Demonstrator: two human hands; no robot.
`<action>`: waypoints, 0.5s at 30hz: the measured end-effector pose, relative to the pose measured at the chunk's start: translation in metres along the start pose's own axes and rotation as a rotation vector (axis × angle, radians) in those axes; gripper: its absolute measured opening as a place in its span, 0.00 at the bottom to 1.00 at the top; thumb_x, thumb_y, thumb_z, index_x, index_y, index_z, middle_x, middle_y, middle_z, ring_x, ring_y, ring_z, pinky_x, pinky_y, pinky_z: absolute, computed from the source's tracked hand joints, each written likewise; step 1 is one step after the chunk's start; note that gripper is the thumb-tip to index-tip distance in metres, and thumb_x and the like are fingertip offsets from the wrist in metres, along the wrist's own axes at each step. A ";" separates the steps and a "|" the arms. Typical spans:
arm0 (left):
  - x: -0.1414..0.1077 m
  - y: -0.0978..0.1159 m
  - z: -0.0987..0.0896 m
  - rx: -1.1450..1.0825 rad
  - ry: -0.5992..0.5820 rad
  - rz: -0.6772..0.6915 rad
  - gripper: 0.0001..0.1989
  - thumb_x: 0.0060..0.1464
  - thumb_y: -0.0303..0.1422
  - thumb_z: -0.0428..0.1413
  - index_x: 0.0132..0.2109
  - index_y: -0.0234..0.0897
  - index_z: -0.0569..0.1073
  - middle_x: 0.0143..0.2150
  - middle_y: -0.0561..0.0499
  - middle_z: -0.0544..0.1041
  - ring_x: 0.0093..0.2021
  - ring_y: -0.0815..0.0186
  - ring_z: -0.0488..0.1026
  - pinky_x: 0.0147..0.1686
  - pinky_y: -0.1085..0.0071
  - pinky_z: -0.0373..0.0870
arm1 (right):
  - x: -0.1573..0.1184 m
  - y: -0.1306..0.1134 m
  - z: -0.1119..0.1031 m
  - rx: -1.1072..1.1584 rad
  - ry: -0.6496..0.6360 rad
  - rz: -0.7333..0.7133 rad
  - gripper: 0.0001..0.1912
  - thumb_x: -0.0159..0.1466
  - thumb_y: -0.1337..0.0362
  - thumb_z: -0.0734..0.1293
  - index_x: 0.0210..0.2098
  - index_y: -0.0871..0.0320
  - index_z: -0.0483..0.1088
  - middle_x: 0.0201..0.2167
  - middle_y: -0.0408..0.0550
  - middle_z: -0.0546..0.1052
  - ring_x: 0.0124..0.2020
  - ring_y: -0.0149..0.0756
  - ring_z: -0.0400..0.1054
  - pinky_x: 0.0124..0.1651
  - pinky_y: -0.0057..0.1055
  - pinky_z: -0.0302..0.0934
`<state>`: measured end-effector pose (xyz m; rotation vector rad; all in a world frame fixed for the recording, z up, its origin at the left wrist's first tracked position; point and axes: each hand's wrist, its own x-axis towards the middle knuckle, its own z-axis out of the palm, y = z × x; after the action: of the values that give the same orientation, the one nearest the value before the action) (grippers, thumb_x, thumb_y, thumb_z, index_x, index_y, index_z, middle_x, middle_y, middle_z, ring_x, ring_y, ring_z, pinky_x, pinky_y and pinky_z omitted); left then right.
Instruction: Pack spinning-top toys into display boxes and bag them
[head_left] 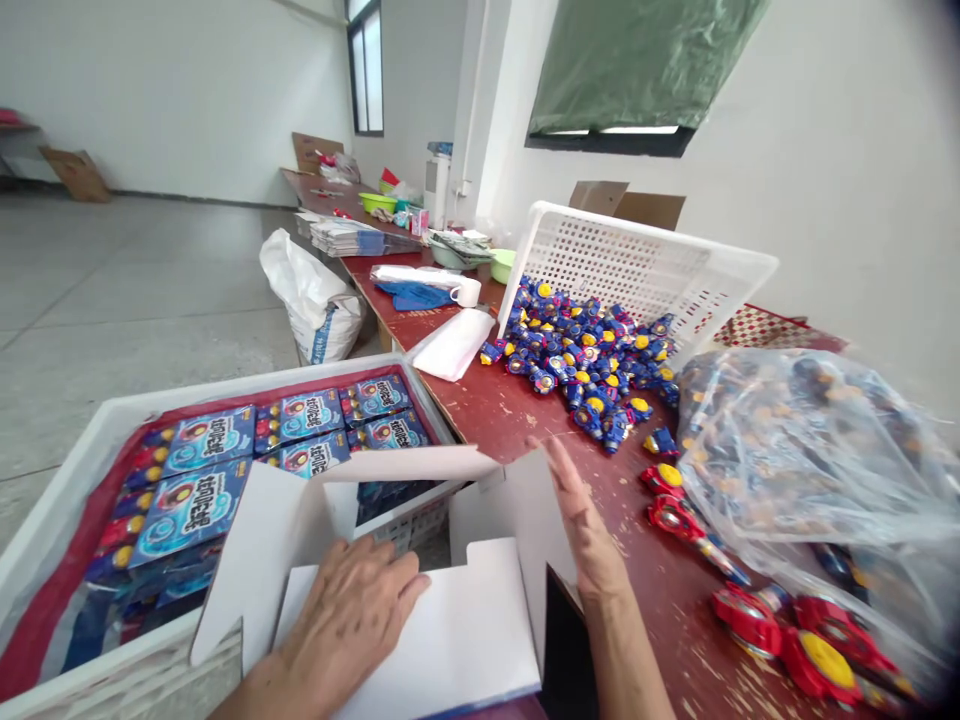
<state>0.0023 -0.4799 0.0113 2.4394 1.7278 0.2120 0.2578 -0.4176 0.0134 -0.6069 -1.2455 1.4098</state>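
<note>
Our left hand [352, 610] bends its fingers over the edge of the near panel of the white box [480, 620]; we cannot tell whether they pinch it. Our right hand [589, 540] is ungripped, its fingers extended and its palm against the box's 3 o'clock side. The box is directly before us, flaps spread. Take it as the dial centre, 12 straight ahead. At 10 o'clock we have a white crate [247, 383] containing blue packs [199, 500] in rows. At 11, farther off, a white sack [326, 320] stands on the floor. At 1 to 2, on the red table [517, 412], blue toys [592, 350] spill from a tilted white basket [615, 250]. Toward 3 are red toys [750, 620] and a clear bag [810, 440].
</note>
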 end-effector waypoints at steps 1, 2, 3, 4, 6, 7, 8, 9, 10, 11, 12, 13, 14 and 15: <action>0.000 0.000 0.001 0.009 -0.004 -0.010 0.16 0.64 0.35 0.43 0.36 0.42 0.74 0.33 0.48 0.75 0.40 0.50 0.71 0.43 0.50 0.59 | 0.002 0.005 -0.001 -0.006 -0.020 0.061 0.44 0.52 0.42 0.71 0.64 0.43 0.55 0.68 0.47 0.52 0.67 0.50 0.47 0.63 0.50 0.49; 0.000 0.000 0.001 0.013 -0.002 -0.008 0.16 0.65 0.35 0.42 0.37 0.42 0.74 0.34 0.48 0.75 0.40 0.50 0.71 0.43 0.50 0.60 | 0.004 0.010 -0.001 -0.029 -0.070 0.124 0.47 0.50 0.42 0.72 0.64 0.43 0.54 0.68 0.47 0.52 0.67 0.50 0.47 0.64 0.49 0.49; 0.001 -0.001 0.002 0.012 -0.001 0.004 0.16 0.65 0.36 0.42 0.37 0.42 0.74 0.34 0.48 0.75 0.40 0.50 0.71 0.43 0.49 0.60 | 0.007 0.015 0.000 -0.066 -0.125 0.176 0.51 0.47 0.42 0.74 0.65 0.44 0.52 0.68 0.47 0.51 0.67 0.50 0.47 0.64 0.48 0.48; 0.001 -0.001 0.002 0.007 0.002 0.021 0.16 0.65 0.35 0.42 0.37 0.42 0.74 0.34 0.48 0.75 0.40 0.51 0.71 0.43 0.49 0.61 | 0.009 0.020 0.002 -0.132 -0.168 0.212 0.55 0.45 0.41 0.75 0.66 0.46 0.49 0.68 0.48 0.51 0.67 0.50 0.47 0.65 0.47 0.46; 0.002 -0.001 0.003 -0.004 0.007 0.052 0.16 0.65 0.34 0.41 0.38 0.42 0.74 0.34 0.49 0.75 0.39 0.52 0.71 0.42 0.48 0.62 | 0.015 0.030 0.008 -0.351 -0.171 0.216 0.63 0.40 0.43 0.78 0.68 0.49 0.45 0.68 0.51 0.50 0.67 0.49 0.45 0.67 0.45 0.41; 0.003 -0.001 0.003 -0.006 0.008 0.063 0.17 0.64 0.33 0.41 0.37 0.42 0.74 0.33 0.48 0.74 0.39 0.52 0.71 0.42 0.48 0.63 | 0.017 0.036 0.011 -0.470 -0.140 0.193 0.65 0.38 0.46 0.79 0.67 0.50 0.45 0.67 0.52 0.50 0.67 0.49 0.45 0.67 0.45 0.40; 0.003 0.000 0.003 -0.004 0.013 0.068 0.17 0.64 0.33 0.41 0.36 0.42 0.74 0.33 0.48 0.74 0.38 0.52 0.71 0.41 0.48 0.64 | 0.019 0.041 0.015 -0.565 -0.097 0.165 0.65 0.36 0.48 0.80 0.67 0.51 0.46 0.66 0.52 0.51 0.67 0.48 0.45 0.68 0.44 0.39; 0.003 0.001 0.003 0.001 0.026 0.072 0.17 0.63 0.32 0.41 0.35 0.41 0.74 0.32 0.47 0.74 0.37 0.52 0.71 0.40 0.48 0.66 | 0.020 0.045 0.018 -0.616 -0.047 0.139 0.64 0.36 0.50 0.81 0.66 0.52 0.48 0.65 0.52 0.53 0.66 0.47 0.46 0.67 0.44 0.41; 0.001 0.002 0.002 0.005 0.055 0.083 0.17 0.63 0.31 0.42 0.35 0.41 0.75 0.33 0.46 0.74 0.37 0.53 0.71 0.40 0.47 0.67 | 0.021 0.049 0.020 -0.619 0.003 0.120 0.62 0.37 0.52 0.81 0.65 0.51 0.51 0.64 0.52 0.56 0.65 0.47 0.49 0.67 0.43 0.43; -0.003 0.001 0.000 0.000 0.101 0.108 0.16 0.62 0.30 0.43 0.36 0.41 0.76 0.35 0.45 0.74 0.38 0.53 0.71 0.42 0.46 0.67 | 0.021 0.052 0.021 -0.587 0.048 0.113 0.58 0.38 0.52 0.80 0.63 0.51 0.53 0.62 0.51 0.58 0.63 0.46 0.52 0.66 0.43 0.46; -0.009 0.000 -0.004 -0.020 0.166 0.144 0.16 0.61 0.28 0.43 0.38 0.41 0.76 0.38 0.45 0.74 0.41 0.54 0.71 0.45 0.45 0.67 | 0.020 0.053 0.021 -0.551 0.085 0.115 0.53 0.40 0.52 0.80 0.62 0.51 0.56 0.61 0.50 0.61 0.62 0.46 0.54 0.64 0.42 0.49; -0.017 -0.003 -0.010 -0.060 0.242 0.181 0.16 0.60 0.28 0.44 0.41 0.42 0.77 0.42 0.45 0.75 0.44 0.55 0.71 0.49 0.46 0.67 | 0.019 0.053 0.020 -0.532 0.116 0.120 0.50 0.42 0.52 0.79 0.60 0.51 0.58 0.59 0.50 0.63 0.60 0.46 0.57 0.63 0.43 0.51; -0.027 -0.009 -0.017 -0.108 0.317 0.211 0.16 0.60 0.28 0.44 0.44 0.44 0.76 0.45 0.46 0.75 0.47 0.56 0.71 0.53 0.50 0.66 | 0.018 0.052 0.018 -0.534 0.139 0.122 0.46 0.43 0.53 0.79 0.58 0.52 0.61 0.58 0.50 0.65 0.59 0.47 0.59 0.62 0.43 0.52; -0.036 -0.016 -0.027 -0.157 0.380 0.223 0.16 0.61 0.29 0.45 0.46 0.46 0.76 0.47 0.48 0.75 0.50 0.58 0.70 0.55 0.54 0.66 | 0.016 0.051 0.016 -0.551 0.155 0.120 0.42 0.44 0.53 0.78 0.56 0.52 0.63 0.56 0.50 0.67 0.57 0.47 0.60 0.61 0.44 0.54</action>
<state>-0.0301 -0.5079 0.0332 2.5927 1.4844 0.8517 0.2200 -0.4006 -0.0235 -1.1595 -1.4961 1.0826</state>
